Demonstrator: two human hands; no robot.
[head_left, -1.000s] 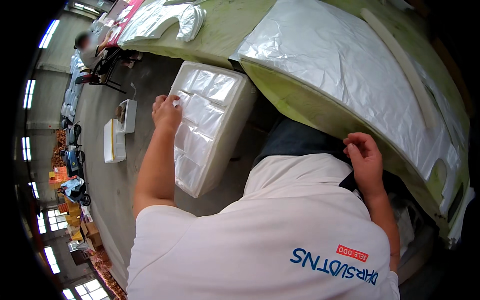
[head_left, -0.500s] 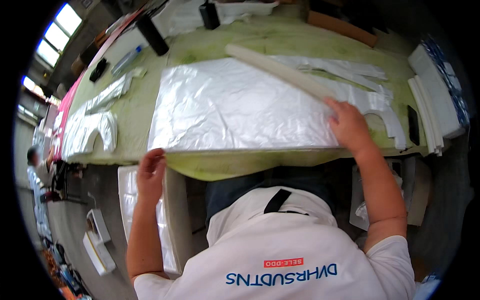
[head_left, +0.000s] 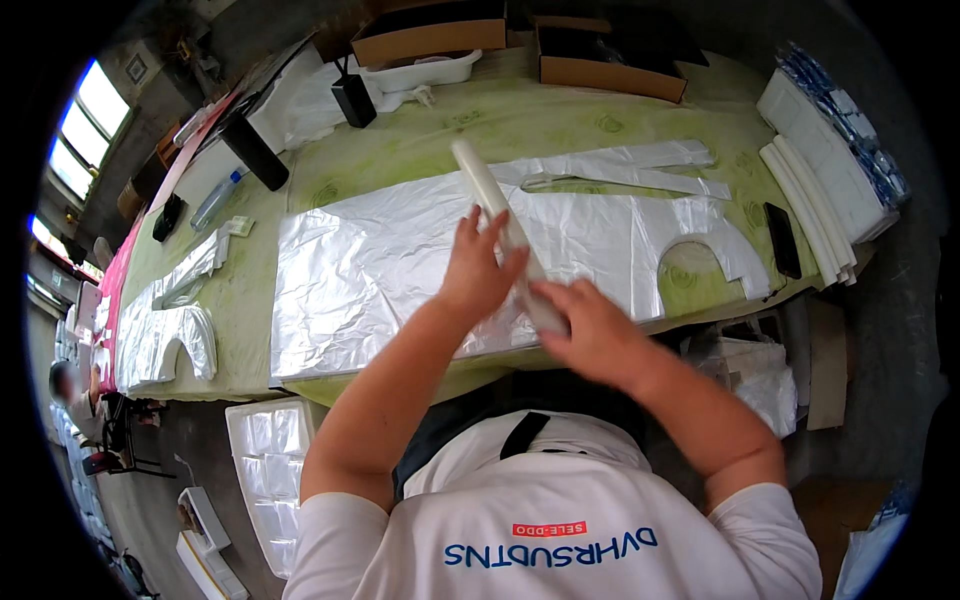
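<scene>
My right hand [head_left: 597, 333] is closed round the near end of a long cream-white tube [head_left: 513, 235]. The tube slants over a silvery white plastic sheet [head_left: 380, 260] spread on the table, its far end pointing away to the left. My left hand [head_left: 478, 270] is at the tube's middle, fingers spread and thumb across it; its fingertips look to be touching the tube. Joined to the sheet's right side are long strips and a piece with a curved cut-out [head_left: 700, 225]. Whether the tube rests on the sheet or is just above it, I cannot tell.
Another cut plastic piece [head_left: 165, 340] lies at the left. Behind are a clear bottle [head_left: 214, 203], black cylinder [head_left: 252, 150], black box [head_left: 353, 100] and cardboard trays [head_left: 610, 75]. A phone [head_left: 782, 240], white tubes [head_left: 808, 210] and a white box [head_left: 825, 150] are at right. A person sits far left.
The tube has swung from a shallow slant to a steeper one and come left with my right hand. My left hand has moved from the sheet's near-left corner to the tube's middle.
</scene>
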